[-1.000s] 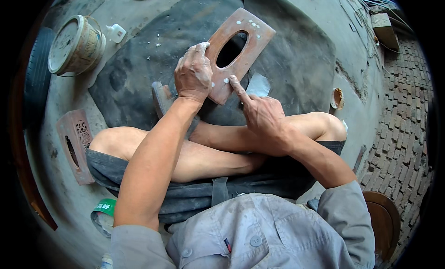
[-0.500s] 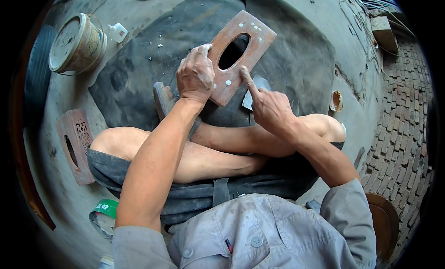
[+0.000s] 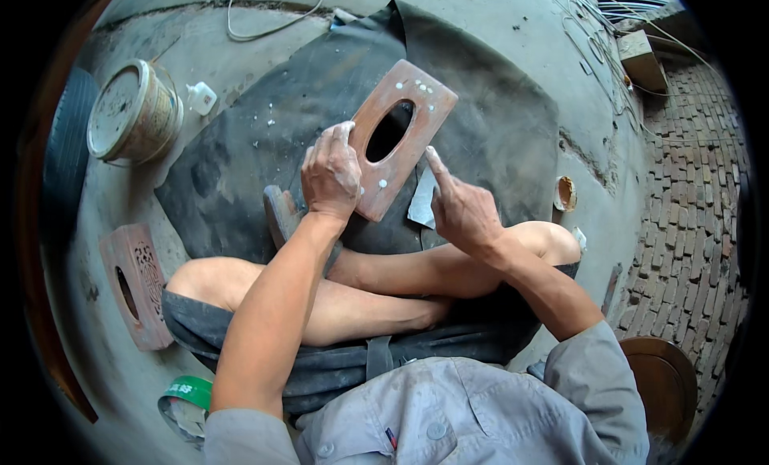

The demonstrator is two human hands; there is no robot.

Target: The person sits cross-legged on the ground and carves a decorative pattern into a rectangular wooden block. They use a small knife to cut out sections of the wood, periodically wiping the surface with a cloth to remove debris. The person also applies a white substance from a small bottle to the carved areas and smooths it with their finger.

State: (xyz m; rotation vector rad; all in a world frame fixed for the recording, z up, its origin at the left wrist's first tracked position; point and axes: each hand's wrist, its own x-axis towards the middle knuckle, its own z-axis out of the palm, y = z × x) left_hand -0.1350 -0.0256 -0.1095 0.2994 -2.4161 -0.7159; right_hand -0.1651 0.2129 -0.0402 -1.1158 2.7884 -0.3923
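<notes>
A reddish-brown wooden tissue box (image 3: 416,115) with an oval opening and several white filler spots on its face is tilted above the dark mat. My left hand (image 3: 330,173), dusty at the fingers, is closed round its left edge, the fingertips partly hidden. Just off the opposite edge is my right hand (image 3: 467,211), index finger stretched out with a whitish tip, the other fingers curled and partly hidden. Beside that hand a pale grey sheet (image 3: 422,199) lies on the mat. A block-shaped piece (image 3: 280,211) rests near my left forearm.
Dark mat (image 3: 232,169) spreads under my crossed legs. At left stand a stained bucket (image 3: 116,112), a white bottle (image 3: 202,98), a tyre (image 3: 68,144) and another carved tissue box (image 3: 132,289). A small round container (image 3: 565,194) sits at right, near brick paving (image 3: 681,225).
My right fingertip has moved from the box's face beside the oval to just off its right edge. The left hand keeps its hold. The whole view has shifted, so things appear lower.
</notes>
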